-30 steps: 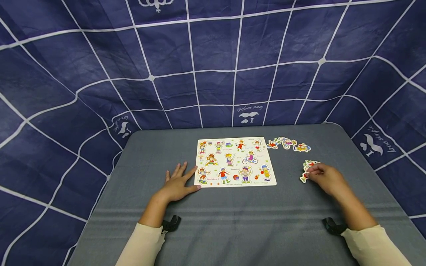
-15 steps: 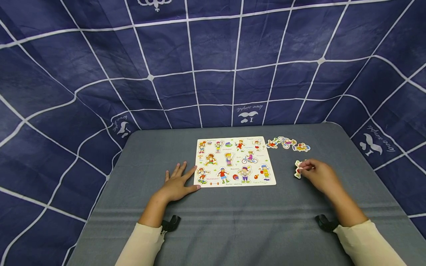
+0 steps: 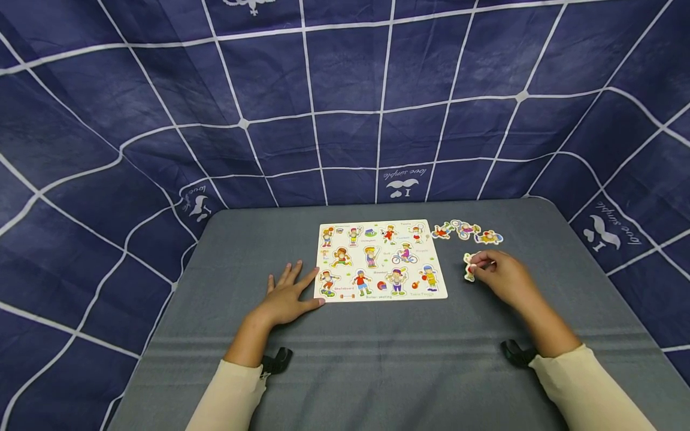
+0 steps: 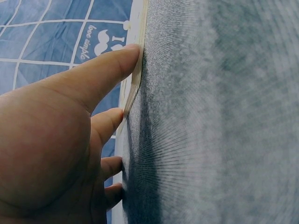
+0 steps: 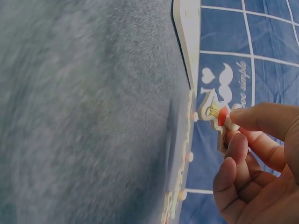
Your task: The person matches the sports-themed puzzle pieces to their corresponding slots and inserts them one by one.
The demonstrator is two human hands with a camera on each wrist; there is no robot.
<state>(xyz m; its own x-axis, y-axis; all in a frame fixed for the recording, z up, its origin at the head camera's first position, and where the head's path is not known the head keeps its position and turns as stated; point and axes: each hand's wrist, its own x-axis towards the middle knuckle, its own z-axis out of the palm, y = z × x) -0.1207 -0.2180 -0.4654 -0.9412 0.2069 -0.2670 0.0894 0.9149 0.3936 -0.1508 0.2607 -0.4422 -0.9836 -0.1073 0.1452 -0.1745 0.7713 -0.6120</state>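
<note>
A white puzzle board (image 3: 345, 277) printed with colourful sporting figures lies on the grey table. My left hand (image 3: 284, 299) is spread flat at its left side, with the thumb on the lower left corner. The left wrist view shows the thumb and a fingertip right at the board's edge (image 4: 138, 70). Right of the board, my right hand (image 3: 504, 278) pinches a small figure-shaped puzzle piece (image 3: 468, 269) between thumb and fingers. In the right wrist view this puzzle piece (image 5: 210, 110) is held up on edge, partly covered by the thumb and fingers.
Three loose puzzle pieces (image 3: 464, 230) lie in a row beyond the right hand, beside the board's upper right corner. Grey cloth covers the table (image 3: 377, 353). A blue curtain (image 3: 345, 143) with white lines hangs behind the table and along both sides.
My right hand has moved left and slightly away from me, carrying the puzzle piece closer to the board. The left hand and the board have stayed in place.
</note>
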